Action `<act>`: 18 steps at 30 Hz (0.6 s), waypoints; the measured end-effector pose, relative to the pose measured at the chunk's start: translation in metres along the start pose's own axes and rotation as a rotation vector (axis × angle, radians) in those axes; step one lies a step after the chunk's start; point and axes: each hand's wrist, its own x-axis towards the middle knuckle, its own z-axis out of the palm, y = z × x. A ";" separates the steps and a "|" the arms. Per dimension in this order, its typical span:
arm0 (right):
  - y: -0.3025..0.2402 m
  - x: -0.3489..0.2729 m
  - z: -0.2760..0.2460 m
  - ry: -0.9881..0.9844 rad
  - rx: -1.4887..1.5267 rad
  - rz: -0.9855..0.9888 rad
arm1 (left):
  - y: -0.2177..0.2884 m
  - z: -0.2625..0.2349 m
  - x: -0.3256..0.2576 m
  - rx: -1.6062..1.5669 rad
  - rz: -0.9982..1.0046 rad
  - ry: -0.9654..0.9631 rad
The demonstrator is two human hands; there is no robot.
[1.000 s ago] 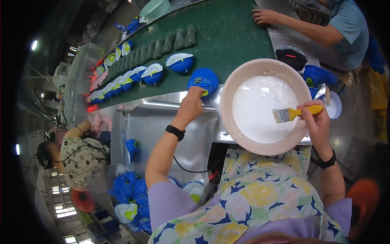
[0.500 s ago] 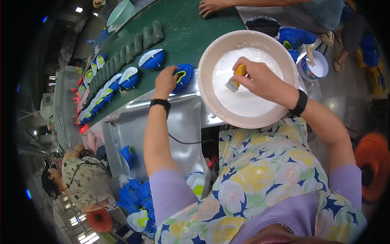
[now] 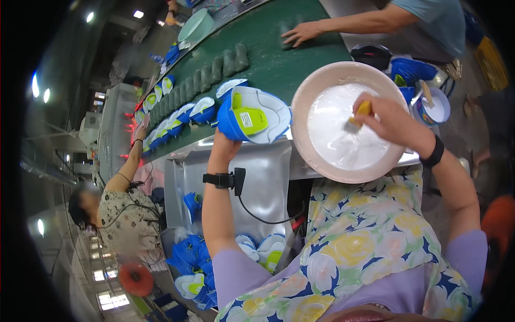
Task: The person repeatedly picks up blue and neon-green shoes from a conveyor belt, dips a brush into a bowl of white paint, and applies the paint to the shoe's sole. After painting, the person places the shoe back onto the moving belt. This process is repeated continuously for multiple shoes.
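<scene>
A long green conveyor belt (image 3: 268, 59) runs across the top, carrying a row of blue and white shoe parts (image 3: 177, 115) and dark grey soles (image 3: 220, 67). At its near edge a wide pale basin (image 3: 316, 88) of white glue sits on the steel tabletop (image 3: 257, 177). The left hand (image 3: 225, 147) holds up a blue and white shoe upper (image 3: 255, 115) with a green insole just left of the basin, fingers closed on its lower edge. The right hand (image 3: 394, 123) is over the basin, fingers closed around a yellow-handled brush (image 3: 360, 111) whose tip touches the glue. Across the belt, another person's hand (image 3: 303, 33) rests on the green surface. A small cup (image 3: 435, 110) with a second brush stands right of the basin.
</scene>
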 end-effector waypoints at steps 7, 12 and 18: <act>-0.013 0.013 -0.052 0.322 0.152 -0.246 | 0.085 0.088 0.009 -0.507 -0.340 -0.278; -0.013 0.018 -0.057 0.324 0.131 -0.271 | 0.094 0.115 0.018 -0.553 -0.307 -0.314; -0.006 0.003 -0.054 0.488 0.093 -0.075 | 0.086 0.145 0.013 -0.552 0.075 -0.221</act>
